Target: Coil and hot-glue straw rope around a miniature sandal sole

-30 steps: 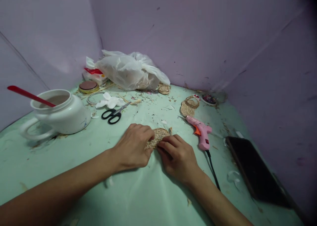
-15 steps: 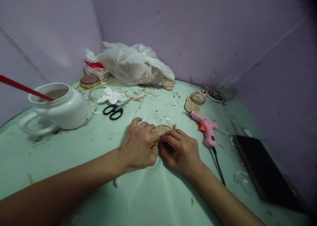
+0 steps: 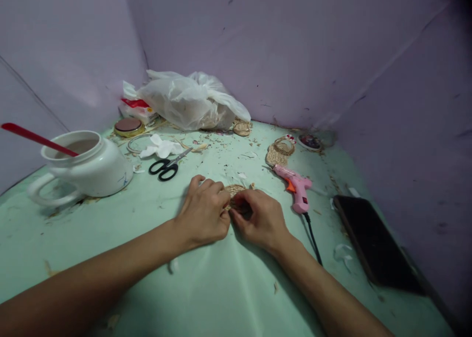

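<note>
Between my hands, on the pale green tabletop [image 3: 206,288], lies a coiled piece of braided straw [image 3: 235,189], mostly covered by my fingers. My left hand [image 3: 204,211] grips its left side with curled fingers. At its near right edge, my right hand [image 3: 260,216] pinches with thumb and fingertips; the exact spot is hidden. To the right rests a pink glue gun [image 3: 298,190] with an orange trigger and black cord. Behind it sits another straw piece [image 3: 278,153] with a ring-shaped handle. Black-handled scissors [image 3: 167,167] lie open beyond my left hand.
On the left stands a white mug [image 3: 96,167] with a red stick [image 3: 37,139] in greyish liquid. A plastic bag [image 3: 188,101], a round tin [image 3: 129,125] and white cloth petals [image 3: 160,146] are at the back. A dark phone [image 3: 376,243] lies at the right. Straw scraps are scattered about.
The camera view has shifted slightly, so everything sits a little further left. My right hand's fingers have moved closer to my left hand and over more of the straw piece.
</note>
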### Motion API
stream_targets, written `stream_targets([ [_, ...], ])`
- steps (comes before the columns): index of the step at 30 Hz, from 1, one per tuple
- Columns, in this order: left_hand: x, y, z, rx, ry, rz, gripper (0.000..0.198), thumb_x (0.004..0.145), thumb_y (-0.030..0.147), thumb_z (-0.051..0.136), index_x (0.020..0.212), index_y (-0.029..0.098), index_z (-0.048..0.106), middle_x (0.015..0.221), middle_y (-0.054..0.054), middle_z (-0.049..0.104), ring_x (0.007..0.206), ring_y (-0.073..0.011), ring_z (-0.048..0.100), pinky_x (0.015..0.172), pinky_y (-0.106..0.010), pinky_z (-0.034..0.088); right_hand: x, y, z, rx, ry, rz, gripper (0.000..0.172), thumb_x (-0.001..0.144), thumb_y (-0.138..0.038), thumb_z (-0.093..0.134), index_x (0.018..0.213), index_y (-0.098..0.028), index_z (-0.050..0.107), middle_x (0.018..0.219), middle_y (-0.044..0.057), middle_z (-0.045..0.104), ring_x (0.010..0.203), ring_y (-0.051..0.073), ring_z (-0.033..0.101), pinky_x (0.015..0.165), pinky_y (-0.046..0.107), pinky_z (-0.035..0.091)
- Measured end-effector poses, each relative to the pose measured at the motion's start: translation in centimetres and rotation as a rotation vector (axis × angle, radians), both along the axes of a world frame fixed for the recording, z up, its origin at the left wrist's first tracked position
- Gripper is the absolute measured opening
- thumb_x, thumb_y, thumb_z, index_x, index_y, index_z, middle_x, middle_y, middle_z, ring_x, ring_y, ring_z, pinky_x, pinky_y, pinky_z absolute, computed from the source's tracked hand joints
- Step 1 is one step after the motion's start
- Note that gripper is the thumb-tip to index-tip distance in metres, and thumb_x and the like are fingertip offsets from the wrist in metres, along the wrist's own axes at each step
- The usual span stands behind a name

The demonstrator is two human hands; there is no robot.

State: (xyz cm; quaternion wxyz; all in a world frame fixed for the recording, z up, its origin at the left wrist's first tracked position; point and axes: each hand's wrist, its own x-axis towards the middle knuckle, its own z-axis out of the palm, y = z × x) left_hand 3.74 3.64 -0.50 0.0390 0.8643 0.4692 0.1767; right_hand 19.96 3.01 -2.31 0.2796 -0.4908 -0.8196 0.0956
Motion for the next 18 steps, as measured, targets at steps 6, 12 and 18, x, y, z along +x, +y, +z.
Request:
stream_targets([
  [6,-0.4,0.4,0.4,-0.038,0.012,-0.018,0.008,0.065,0.017,0.052,0.073,0.017,0.054,0.081,-0.006,0.062,0.079,-0.0229,0.054,0.086,-0.047,0.034,2.7,-0.1,0.7,-0.071,0.165,0.126,0.02,0.072,-0.014,0.057,0.091,-0.018,0.056,0.088,0.006,0.062,0.081,0.018,0.058,0.072,0.032,0.048],
  [12,0.3,-0.1,0.9,-0.063,0.055,0.028,0.019,0.071,0.034,0.056,0.078,0.016,0.057,0.083,-0.008,0.063,0.081,-0.0264,0.055,0.094,-0.054,0.029,2.6,0.0,0.6,0.022,0.081,0.152,0.015,0.074,-0.016,0.056,0.086,-0.018,0.065,0.088,0.008,0.065,0.081,0.02,0.059,0.071,0.034,0.05],
  [18,1.0,-0.1,0.5,-0.022,0.072,0.067,0.016,0.07,0.031,0.057,0.078,0.017,0.058,0.081,-0.008,0.062,0.084,-0.0269,0.055,0.097,-0.054,0.026,2.3,0.4,0.2,0.043,0.105,0.131,0.011,0.073,-0.016,0.057,0.081,-0.018,0.065,0.083,0.008,0.066,0.077,0.019,0.059,0.069,0.033,0.05],
])
